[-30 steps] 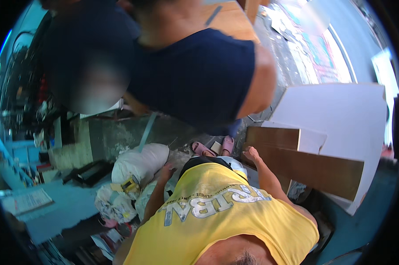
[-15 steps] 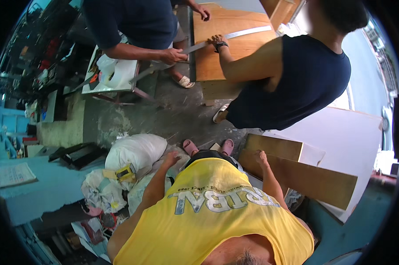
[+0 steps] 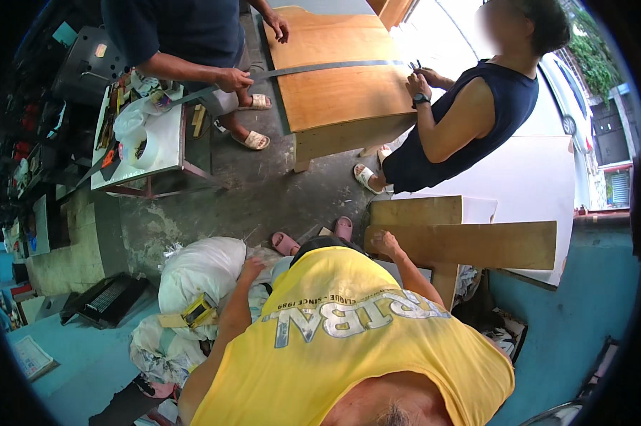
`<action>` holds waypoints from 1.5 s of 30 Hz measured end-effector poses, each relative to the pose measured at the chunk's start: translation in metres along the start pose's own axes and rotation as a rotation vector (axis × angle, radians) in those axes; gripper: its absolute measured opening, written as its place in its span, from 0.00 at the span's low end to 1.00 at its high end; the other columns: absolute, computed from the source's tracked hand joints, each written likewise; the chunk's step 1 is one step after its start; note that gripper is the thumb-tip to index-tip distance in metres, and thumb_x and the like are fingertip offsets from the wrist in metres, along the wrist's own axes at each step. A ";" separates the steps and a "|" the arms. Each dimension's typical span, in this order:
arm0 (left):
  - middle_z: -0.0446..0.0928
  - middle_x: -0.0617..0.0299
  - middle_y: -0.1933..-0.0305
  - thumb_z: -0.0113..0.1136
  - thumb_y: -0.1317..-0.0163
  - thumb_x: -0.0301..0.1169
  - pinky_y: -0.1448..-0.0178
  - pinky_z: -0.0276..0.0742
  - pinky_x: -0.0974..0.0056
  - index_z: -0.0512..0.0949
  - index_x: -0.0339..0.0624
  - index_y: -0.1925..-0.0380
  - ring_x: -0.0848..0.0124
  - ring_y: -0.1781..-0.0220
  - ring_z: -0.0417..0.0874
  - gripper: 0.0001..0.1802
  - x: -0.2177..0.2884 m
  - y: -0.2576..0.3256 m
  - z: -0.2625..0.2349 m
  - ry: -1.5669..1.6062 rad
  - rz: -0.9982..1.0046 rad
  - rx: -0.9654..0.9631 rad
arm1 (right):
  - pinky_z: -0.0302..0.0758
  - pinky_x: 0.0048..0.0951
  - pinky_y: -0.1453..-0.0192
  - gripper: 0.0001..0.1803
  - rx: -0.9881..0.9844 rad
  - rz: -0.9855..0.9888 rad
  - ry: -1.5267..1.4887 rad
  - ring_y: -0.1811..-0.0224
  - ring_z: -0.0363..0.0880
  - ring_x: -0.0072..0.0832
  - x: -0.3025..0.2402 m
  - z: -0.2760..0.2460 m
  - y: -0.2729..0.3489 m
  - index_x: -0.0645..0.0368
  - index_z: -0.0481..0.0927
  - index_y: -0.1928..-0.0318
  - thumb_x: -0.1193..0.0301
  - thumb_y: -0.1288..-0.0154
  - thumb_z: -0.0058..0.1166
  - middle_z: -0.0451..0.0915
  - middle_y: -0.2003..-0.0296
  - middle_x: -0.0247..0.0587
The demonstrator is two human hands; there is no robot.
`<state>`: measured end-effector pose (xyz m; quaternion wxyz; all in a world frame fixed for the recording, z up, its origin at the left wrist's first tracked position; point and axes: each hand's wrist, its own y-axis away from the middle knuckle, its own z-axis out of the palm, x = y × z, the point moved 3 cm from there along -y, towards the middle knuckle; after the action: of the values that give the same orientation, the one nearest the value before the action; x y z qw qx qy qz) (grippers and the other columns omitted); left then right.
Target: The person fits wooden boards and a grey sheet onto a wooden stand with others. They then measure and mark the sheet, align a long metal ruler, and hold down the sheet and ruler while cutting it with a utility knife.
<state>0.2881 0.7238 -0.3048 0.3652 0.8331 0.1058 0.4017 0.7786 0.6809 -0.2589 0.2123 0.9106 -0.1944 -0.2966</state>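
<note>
My left hand is low beside my left leg, next to a white stuffed sack. It looks loosely open, with nothing seen in it. By my right leg, close to a long brown wooden board, my right hand has its fingers apart and holds nothing visible. I cannot tell whether it touches the board. Ahead, a long metal strip crosses a wooden panel on a low stand. One person's hand grips its left part; another person's hands meet at its right end around something small and dark.
A small white-topped table with a white tub stands at the left. A yellow tape-measure-like object lies on the bags beside me. White sheets lean behind the boards. My pink slippers are on the floor.
My view has shifted. The person at the right has drawn back to the strip's right end, hands now together there. My right hand's fingers have spread; both my hands remain low.
</note>
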 end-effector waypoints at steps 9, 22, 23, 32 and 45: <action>0.77 0.53 0.58 0.60 0.54 0.41 0.51 0.72 0.61 0.76 0.39 0.60 0.57 0.55 0.76 0.22 0.009 -0.035 -0.009 -0.182 0.120 0.079 | 0.71 0.35 0.50 0.15 -0.080 0.071 0.108 0.52 0.73 0.41 0.021 -0.010 0.006 0.53 0.79 0.62 0.59 0.48 0.52 0.75 0.54 0.43; 0.78 0.54 0.65 0.61 0.54 0.42 0.58 0.73 0.64 0.77 0.39 0.64 0.62 0.62 0.79 0.21 0.045 -0.005 0.024 -0.380 0.301 0.054 | 0.72 0.36 0.51 0.18 -0.058 0.113 0.120 0.55 0.74 0.47 0.027 -0.035 0.000 0.58 0.77 0.59 0.61 0.48 0.53 0.76 0.59 0.53; 0.78 0.53 0.65 0.61 0.54 0.42 0.58 0.73 0.64 0.77 0.39 0.64 0.62 0.62 0.78 0.21 0.043 -0.001 0.026 -0.312 0.264 0.100 | 0.72 0.36 0.51 0.18 -0.075 0.076 0.090 0.55 0.74 0.47 0.028 -0.035 0.000 0.58 0.77 0.59 0.61 0.48 0.53 0.76 0.59 0.53; 0.76 0.49 0.61 0.63 0.55 0.41 0.55 0.72 0.59 0.76 0.38 0.64 0.55 0.58 0.77 0.21 0.035 0.016 0.032 -0.256 0.193 0.101 | 0.72 0.36 0.51 0.18 -0.065 0.004 0.101 0.55 0.75 0.46 0.051 -0.026 -0.009 0.58 0.77 0.60 0.60 0.48 0.55 0.77 0.60 0.51; 0.77 0.54 0.68 0.63 0.56 0.38 0.62 0.74 0.60 0.78 0.40 0.74 0.58 0.67 0.78 0.14 0.035 0.004 0.051 -0.215 0.301 0.123 | 0.71 0.36 0.49 0.19 -0.126 0.089 0.038 0.52 0.73 0.44 0.059 -0.034 -0.011 0.58 0.77 0.58 0.61 0.48 0.53 0.76 0.57 0.52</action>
<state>0.3488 0.7107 -0.3017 0.2589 0.8983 -0.0352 0.3532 0.8468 0.6705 -0.2665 0.2859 0.8913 -0.2116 -0.2812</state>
